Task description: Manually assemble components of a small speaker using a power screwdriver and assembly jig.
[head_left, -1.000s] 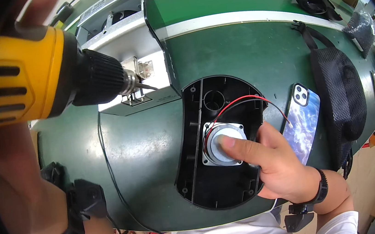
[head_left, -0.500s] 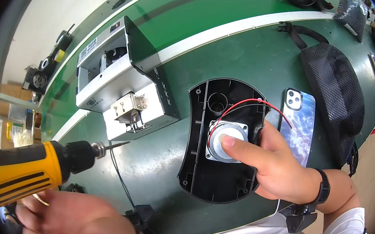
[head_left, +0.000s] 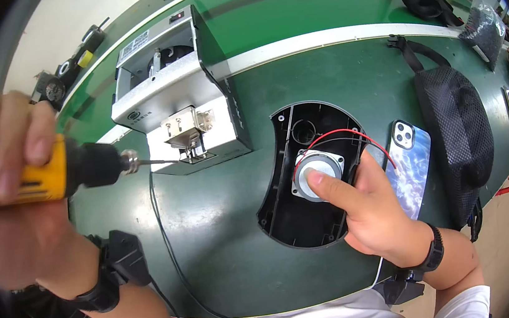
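My left hand [head_left: 31, 238], partly blurred, is wrapped round a yellow-and-black electric screwdriver [head_left: 86, 165]. The thin bit points right, its tip close to the metal outlet block [head_left: 184, 128] on the front of a silver-and-black screw feeder [head_left: 162, 94]; whether they touch I cannot tell. On the right, my right hand [head_left: 370, 212] grips the edge of a black plastic housing [head_left: 305, 219]. Its thumb presses on a round silver speaker [head_left: 323, 164] with a square flange, lying inside the housing. Red and black wires [head_left: 352, 130] arch from the speaker over the housing's edge.
Right of the housing lies a phone [head_left: 407, 166] in a blue marbled case, beside a black mesh pouch [head_left: 458, 136]. Black curved parts [head_left: 425, 4] and a plastic bag of dark pieces [head_left: 484, 35] sit far right. A black cable [head_left: 167, 244] runs down the green table [head_left: 228, 256].
My left hand has come up from below the screwdriver and closed round it. The view has shifted slightly. My right hand still holds the housing, thumb on the speaker.
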Demonstrator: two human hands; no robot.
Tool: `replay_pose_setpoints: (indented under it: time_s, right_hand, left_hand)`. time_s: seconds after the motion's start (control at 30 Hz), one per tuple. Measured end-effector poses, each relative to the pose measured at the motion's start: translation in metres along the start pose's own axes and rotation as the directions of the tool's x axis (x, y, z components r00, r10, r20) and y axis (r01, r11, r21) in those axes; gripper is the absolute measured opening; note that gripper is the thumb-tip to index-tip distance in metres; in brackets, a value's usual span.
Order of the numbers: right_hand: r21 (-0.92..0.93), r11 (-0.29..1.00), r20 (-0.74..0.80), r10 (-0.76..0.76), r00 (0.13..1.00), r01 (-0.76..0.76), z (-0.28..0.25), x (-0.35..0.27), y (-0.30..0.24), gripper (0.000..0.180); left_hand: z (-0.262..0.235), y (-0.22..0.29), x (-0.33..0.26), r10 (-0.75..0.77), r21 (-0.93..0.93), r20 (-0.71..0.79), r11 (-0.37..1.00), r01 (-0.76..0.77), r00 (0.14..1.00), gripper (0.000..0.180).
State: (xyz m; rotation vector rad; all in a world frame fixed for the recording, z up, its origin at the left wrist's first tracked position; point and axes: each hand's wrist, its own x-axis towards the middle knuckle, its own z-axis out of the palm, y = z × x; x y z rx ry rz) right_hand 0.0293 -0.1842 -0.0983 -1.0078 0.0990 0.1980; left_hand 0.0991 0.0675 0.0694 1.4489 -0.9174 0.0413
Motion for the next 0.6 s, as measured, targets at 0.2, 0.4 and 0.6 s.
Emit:
replay_pose_setpoints:
  time_s: [0.2, 0.4, 0.6]
  right_hand:
    - [0.075, 0.996, -0.096, 0.047, 0.994, -0.04, -0.004, 0.002, 0.009, 0.039]
    - [0.134, 0.99, -0.086, 0.044, 0.995, -0.032, -0.002, 0.001, 0.014, 0.039]
    - [0.134, 0.991, -0.061, 0.013, 0.998, -0.005, -0.005, 0.006, 0.016, 0.041]
  left_hand:
    - [0.002, -0.034, 0.014, -0.025, -0.047, -0.259, 0.999, 0.013, 0.965, 0.05]
    - [0.006, -0.052, 0.011, -0.057, 0.093, -0.414, 0.99, 0.105, 0.909, 0.098]
    - [0.02, -0.044, -0.002, -0.129, -0.02, -0.421, 0.991, 0.133, 0.898, 0.097]
